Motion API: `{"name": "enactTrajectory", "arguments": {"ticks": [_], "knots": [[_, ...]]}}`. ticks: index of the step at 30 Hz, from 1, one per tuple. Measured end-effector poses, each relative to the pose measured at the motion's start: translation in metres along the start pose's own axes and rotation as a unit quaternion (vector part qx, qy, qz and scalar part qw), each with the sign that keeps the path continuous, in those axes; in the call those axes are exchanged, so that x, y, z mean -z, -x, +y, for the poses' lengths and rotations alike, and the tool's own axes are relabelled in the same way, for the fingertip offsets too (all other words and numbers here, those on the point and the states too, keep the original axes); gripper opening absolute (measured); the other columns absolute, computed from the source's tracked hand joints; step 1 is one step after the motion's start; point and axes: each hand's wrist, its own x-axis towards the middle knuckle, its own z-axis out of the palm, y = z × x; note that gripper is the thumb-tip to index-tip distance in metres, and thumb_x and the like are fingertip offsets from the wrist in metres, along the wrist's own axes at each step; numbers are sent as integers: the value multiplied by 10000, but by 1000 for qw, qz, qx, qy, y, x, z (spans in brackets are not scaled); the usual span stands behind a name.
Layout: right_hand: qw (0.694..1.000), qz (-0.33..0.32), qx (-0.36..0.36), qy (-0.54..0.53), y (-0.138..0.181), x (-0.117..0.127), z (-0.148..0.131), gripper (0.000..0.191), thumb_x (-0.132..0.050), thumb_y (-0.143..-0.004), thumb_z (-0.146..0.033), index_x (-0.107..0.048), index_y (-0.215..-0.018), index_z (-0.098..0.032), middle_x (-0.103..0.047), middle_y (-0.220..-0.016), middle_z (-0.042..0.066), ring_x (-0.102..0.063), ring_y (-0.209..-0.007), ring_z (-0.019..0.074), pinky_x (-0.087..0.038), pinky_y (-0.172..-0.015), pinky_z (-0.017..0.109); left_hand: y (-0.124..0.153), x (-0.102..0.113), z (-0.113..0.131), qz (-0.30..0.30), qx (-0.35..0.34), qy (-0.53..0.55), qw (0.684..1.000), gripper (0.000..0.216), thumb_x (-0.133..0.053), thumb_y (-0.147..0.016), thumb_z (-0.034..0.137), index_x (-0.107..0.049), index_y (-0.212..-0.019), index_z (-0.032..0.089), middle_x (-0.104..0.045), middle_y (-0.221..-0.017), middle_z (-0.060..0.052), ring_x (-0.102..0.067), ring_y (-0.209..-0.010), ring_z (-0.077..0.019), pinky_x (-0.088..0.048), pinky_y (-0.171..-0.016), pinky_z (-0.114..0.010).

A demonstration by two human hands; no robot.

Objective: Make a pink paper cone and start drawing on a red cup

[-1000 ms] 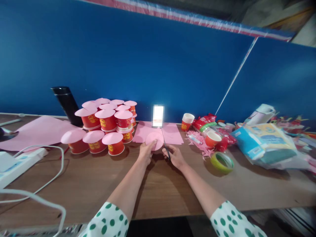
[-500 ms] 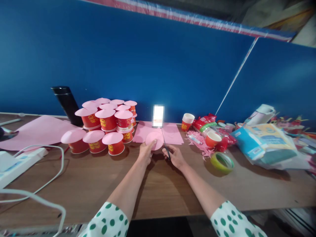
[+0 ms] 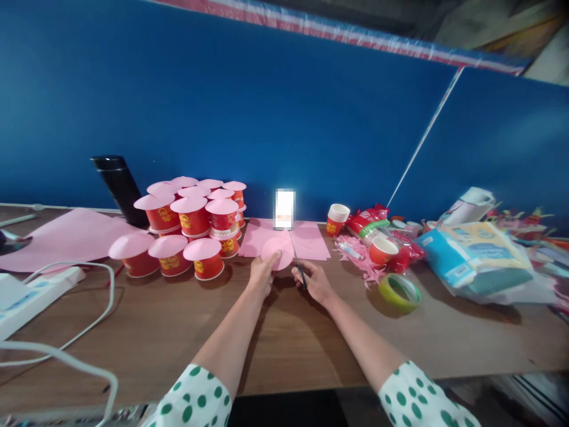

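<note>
Nearest, 2 spotted sleeves [image 3: 200, 397] ran out of view at the bottom. Beyond, over the middle of the table [image 3: 284, 344], the left hand [image 3: 262, 276] pinched 1 round of pink paper [image 3: 274, 250], and the right hand [image 3: 316, 281] gripped scissors [image 3: 301, 274], blades along the round's right edge. It looked flat; any slit was too small to tell. To the left, red cups [image 3: 208, 268] already bore pink cones [image 3: 201, 248], the farther ones partly hidden, so their count was unsure. Farther lay pink sheets [image 3: 253, 240], seemingly uncut; a stack of bare cups [image 3: 336, 222] stood to their right. The far bright panel [image 3: 284, 209] was blurred.
</note>
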Motion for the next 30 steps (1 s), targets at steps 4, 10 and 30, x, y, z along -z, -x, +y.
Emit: {"name": "enactTrajectory", "arguments": {"ticks": [4, 10, 30], "knots": [[1000, -3, 4, -1, -1, 1, 3, 412, -668, -727, -448, -658, -1007, -147, -537, -598, -26, -492, -503, 91, -416, -481, 212, 2, -2, 2, 7, -4, 4, 1000, 355, -801, -548, 237, -663, -840, 90, -696, -720, -90, -633, -579, -150, -477, -481, -211], [1000, -3, 4, 10, 0, 0, 0, 422, -664, -726, -450, -660, -1019, -146, -533, -591, -29, -483, -495, 90, -405, -472, 211, 2, -2, 2, 10, 1, 2, 1000, 385, -813, -534, 255, -662, -848, 92, -685, -690, -70, -614, -542, -130, -442, -434, -187], [1000, -9, -18, -23, 1, 0, -3, 451, -673, -695, -498, -648, -987, -154, -557, -621, -23, -520, -528, 100, -441, -494, 218, -1, 1, -3, -8, -3, -16, 1000, 431, -818, -535, 287, -655, -880, 88, -685, -732, -89, -629, -573, -149, -490, -501, -229]]}}
